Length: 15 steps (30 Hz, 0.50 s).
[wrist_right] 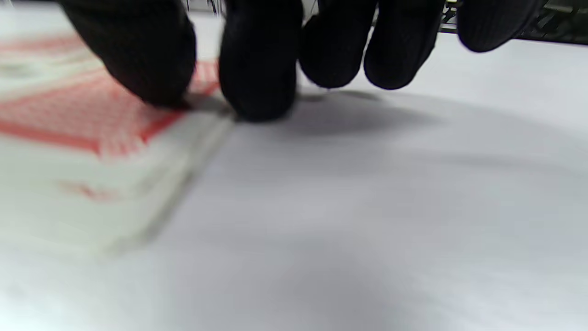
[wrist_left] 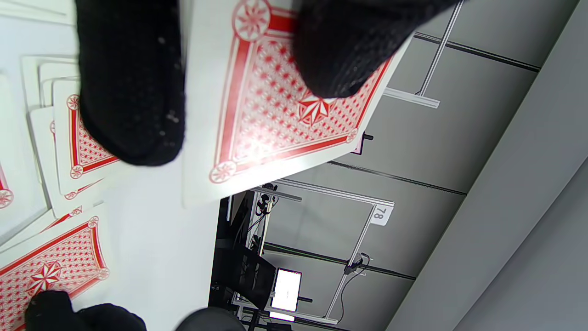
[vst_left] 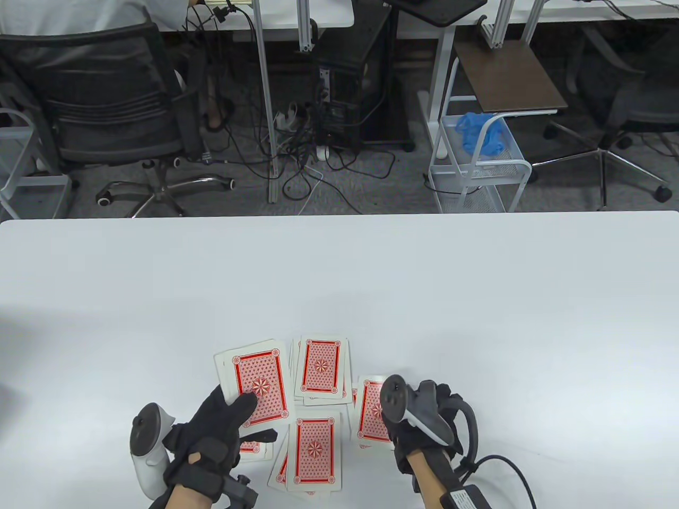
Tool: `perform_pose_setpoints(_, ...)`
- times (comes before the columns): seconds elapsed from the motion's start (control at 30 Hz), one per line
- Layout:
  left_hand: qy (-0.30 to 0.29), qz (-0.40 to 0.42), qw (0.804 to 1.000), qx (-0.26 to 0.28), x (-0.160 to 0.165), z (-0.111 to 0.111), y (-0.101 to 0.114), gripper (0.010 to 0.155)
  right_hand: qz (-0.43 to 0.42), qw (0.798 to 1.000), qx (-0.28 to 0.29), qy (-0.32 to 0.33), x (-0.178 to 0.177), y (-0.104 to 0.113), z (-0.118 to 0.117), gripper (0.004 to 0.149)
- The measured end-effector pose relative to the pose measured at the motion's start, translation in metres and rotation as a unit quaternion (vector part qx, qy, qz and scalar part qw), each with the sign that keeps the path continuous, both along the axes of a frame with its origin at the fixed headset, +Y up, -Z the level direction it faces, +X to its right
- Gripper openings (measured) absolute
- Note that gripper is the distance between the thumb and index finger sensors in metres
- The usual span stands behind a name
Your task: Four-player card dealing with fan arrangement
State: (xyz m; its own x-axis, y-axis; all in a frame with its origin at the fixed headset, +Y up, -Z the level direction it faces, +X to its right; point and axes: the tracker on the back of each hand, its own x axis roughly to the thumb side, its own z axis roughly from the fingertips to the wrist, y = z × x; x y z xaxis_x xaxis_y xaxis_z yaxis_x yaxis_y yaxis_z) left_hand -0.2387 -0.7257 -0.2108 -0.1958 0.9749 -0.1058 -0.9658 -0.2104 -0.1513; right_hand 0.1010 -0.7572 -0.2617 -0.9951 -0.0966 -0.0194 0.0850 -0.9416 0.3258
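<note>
four card piles point(vst_left: 318, 371), perhaps five, two hands point(vst_left: 212, 440)

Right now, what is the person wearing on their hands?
Both hands wear black knit gloves. The left hand carries a white, rounded tracker strapped behind it; the right hand carries a dark grey tracker. A black cable loops from the right wrist.

Beyond the white tabletop point(vst_left: 339, 275), grey carpet point(vst_left: 371, 185) carries tangled cables point(vst_left: 302, 154), a black mesh office chair point(vst_left: 106, 101) at far left, a black computer tower point(vst_left: 350, 79) in the middle, and a white wire cart point(vst_left: 477, 164) to the right.
</note>
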Motion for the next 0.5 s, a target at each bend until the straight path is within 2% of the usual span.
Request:
perform_pose_setpoints(0.07, 0.0, -0.002, 1.0, -0.001, 0.0, 0.0, 0.0, 0.051, -0.023, 0.999, 0.019, -0.01, -0.003, 0.006, 0.002, 0.051)
perform_pose_setpoints(0.13, -0.003, -0.01, 1.0, 0.0, 0.001, 0.0, 0.0, 0.051, -0.08, 0.993, 0.086, 0.022, -0.009, 0.02, 0.007, 0.049)
perform_pose_setpoints(0.17, -0.005, -0.014, 1.0, -0.001, 0.002, -0.001, -0.001, 0.05, -0.141, 0.98, 0.135, 0.045, -0.013, 0.028, 0.011, 0.047)
perform_pose_setpoints(0.2, -0.009, -0.018, 1.0, -0.001, 0.004, -0.001, -0.001, 0.05, -0.22, 0.955, 0.188, 0.062, -0.017, 0.037, 0.016, 0.045)
perform_pose_setpoints(0.23, -0.012, -0.021, 1.0, -0.002, 0.006, -0.001, -0.001, 0.05, -0.274, 0.935, 0.213, 0.069, -0.021, 0.042, 0.019, 0.047)
perform_pose_setpoints(0.27, -0.019, -0.026, 0.999, -0.001, 0.009, -0.001, -0.002, 0.05, -0.358, 0.903, 0.224, 0.074, -0.027, 0.048, 0.023, 0.05)
perform_pose_setpoints(0.33, -0.032, -0.035, 0.999, 0.002, 0.015, 0.0, -0.001, 0.05, -0.465, 0.853, 0.225, 0.075, -0.04, 0.056, 0.031, 0.059)
perform_pose_setpoints(0.4, -0.042, -0.029, 0.999, 0.007, 0.021, 0.001, 0.0, 0.051, -0.511, 0.826, 0.226, 0.082, -0.053, 0.061, 0.038, 0.067)
perform_pose_setpoints(0.43, -0.049, -0.024, 0.998, 0.008, 0.024, 0.002, 0.0, 0.051, -0.514, 0.822, 0.229, 0.089, -0.057, 0.063, 0.041, 0.072)
perform_pose_setpoints(0.5, -0.057, -0.02, 0.998, 0.012, 0.031, 0.004, 0.002, 0.051, -0.485, 0.83, 0.256, 0.1, -0.065, 0.067, 0.047, 0.074)
